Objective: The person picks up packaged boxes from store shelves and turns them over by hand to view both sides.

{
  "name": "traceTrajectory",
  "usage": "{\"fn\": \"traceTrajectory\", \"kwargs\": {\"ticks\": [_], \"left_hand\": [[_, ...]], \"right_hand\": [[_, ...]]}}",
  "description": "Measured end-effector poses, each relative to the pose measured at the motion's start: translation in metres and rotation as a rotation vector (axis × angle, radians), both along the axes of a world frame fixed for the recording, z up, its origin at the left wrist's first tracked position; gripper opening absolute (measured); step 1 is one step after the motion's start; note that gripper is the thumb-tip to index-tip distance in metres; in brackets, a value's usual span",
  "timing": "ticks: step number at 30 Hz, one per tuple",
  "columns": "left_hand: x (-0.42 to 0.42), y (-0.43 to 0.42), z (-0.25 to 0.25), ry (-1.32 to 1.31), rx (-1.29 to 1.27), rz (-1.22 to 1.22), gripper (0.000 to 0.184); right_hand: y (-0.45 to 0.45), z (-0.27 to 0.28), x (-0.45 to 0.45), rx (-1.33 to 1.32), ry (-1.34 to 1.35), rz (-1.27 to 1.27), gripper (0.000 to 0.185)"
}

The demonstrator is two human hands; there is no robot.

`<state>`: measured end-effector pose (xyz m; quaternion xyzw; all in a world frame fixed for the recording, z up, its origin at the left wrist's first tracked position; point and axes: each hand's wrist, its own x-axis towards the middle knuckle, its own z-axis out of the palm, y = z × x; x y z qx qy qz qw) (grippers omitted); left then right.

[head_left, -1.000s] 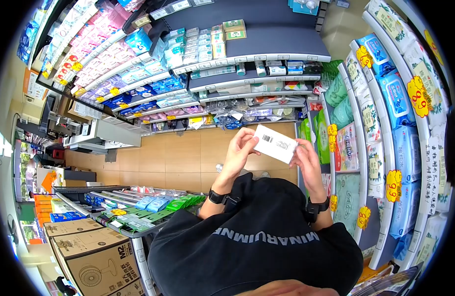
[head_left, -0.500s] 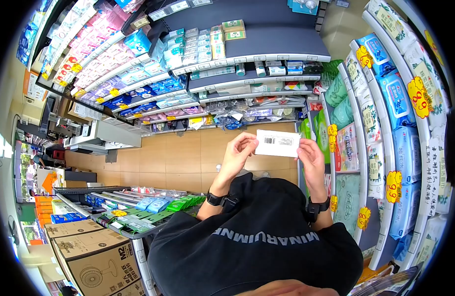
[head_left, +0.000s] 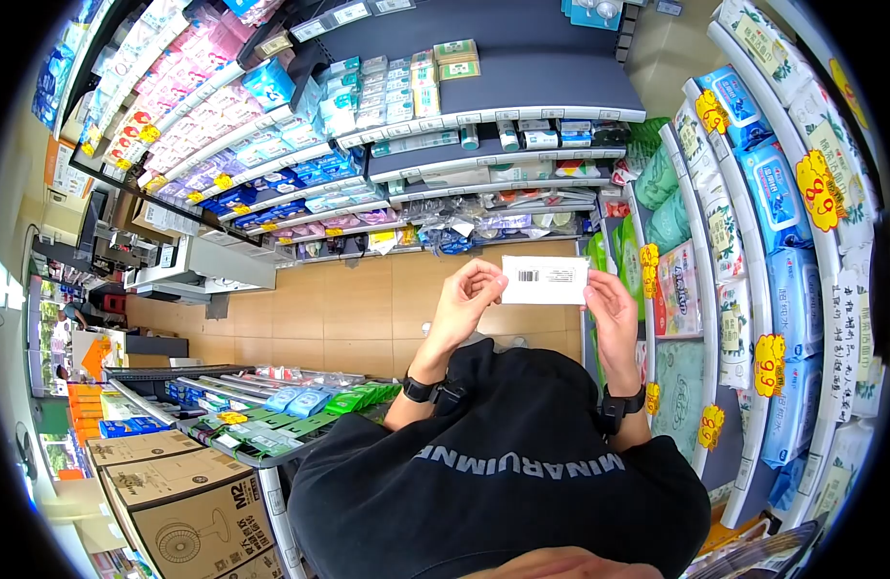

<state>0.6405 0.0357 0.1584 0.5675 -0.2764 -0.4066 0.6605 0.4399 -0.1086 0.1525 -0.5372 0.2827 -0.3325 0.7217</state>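
A flat white packet (head_left: 544, 281) with a barcode and small print on its upward face is stretched between my two hands, above the tiled floor. My left hand (head_left: 472, 298) pinches its left edge between thumb and fingers. At the opposite edge, my right hand (head_left: 611, 307) grips the packet's right end the same way. The packet lies nearly level, and its underside is hidden. What kind of product it is I cannot make out. Black bands circle both wrists.
Ahead, a dark shelf unit (head_left: 551, 92) carries boxed and bagged goods. Close on my right stands a rack with blue wipes packs (head_left: 780, 198) and yellow price tags. To the left are a low display of green and blue packets (head_left: 300, 400) and a cardboard fan box (head_left: 189, 516).
The packet has turned very slightly, its right end a touch higher and its edges more level. Both hands keep their hold and have hardly moved.
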Motion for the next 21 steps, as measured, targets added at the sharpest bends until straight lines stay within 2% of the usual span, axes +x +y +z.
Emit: {"fn": "traceTrajectory", "kwargs": {"ticks": [21], "left_hand": [[0.0012,0.0012,0.0026,0.024,0.036,-0.038,0.014]], "right_hand": [[-0.0006,0.0007,-0.0020,0.031,0.003,-0.060,0.022]]}}
